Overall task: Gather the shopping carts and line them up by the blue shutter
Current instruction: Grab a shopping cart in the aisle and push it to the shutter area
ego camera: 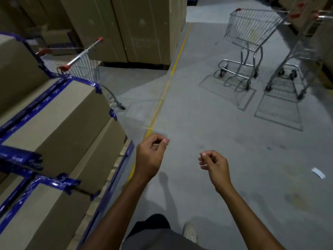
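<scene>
A person's 2 bare hands hang loosely curled and holding nothing over a grey concrete warehouse floor (207, 123), with 3 silver wire shopping carts standing apart.

The left hand (150, 155) and the right hand (213, 164) are both half-closed, fingers bent toward the palms, touching no cart. 2 silver wire carts with red handle caps stand side by side at upper right: the nearer-centre cart (246, 38) and the right-edge cart (306, 49), which is partly cut off. A third silver wire cart (79, 64) sits at left, mostly hidden behind stacked brown cardboard boxes sealed with blue tape (54, 123). A painted yellow floor line (162, 98) runs between the boxes and the 2 carts. A white paper scrap (318, 172) lies at right.
</scene>
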Action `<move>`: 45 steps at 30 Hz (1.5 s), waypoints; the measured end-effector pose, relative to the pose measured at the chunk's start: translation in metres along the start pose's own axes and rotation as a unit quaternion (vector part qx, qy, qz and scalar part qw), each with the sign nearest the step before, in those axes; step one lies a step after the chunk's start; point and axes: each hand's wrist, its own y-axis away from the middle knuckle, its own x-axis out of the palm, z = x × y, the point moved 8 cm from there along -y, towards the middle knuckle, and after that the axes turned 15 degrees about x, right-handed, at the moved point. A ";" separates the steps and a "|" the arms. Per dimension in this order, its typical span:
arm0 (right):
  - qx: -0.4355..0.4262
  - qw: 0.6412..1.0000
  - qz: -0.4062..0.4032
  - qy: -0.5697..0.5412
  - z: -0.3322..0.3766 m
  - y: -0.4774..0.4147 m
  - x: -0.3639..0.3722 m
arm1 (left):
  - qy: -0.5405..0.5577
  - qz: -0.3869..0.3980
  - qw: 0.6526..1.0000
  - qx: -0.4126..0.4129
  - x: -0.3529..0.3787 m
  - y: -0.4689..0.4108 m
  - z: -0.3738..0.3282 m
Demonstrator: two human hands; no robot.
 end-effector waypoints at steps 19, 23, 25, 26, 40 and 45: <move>0.006 0.997 0.055 0.062 0.202 -0.446 0.144 | -0.028 -0.061 0.996 -0.064 0.074 -0.400 0.291; -0.043 0.991 0.108 0.061 0.289 -0.505 0.200 | -0.045 -0.005 0.989 -0.142 0.081 -0.450 0.379; -0.065 0.986 0.137 0.065 0.327 -0.534 0.228 | -0.067 0.018 0.982 -0.176 0.081 -0.471 0.421; -0.072 0.984 0.150 0.066 0.343 -0.550 0.241 | -0.080 0.026 0.978 -0.191 0.081 -0.481 0.440; -0.097 0.909 0.365 0.174 0.467 -0.820 0.445 | -0.214 -0.159 0.935 -0.233 0.011 -0.712 0.539; -0.095 0.842 0.445 0.290 0.469 -0.867 0.537 | -0.294 -0.302 0.894 -0.156 -0.060 -0.763 0.486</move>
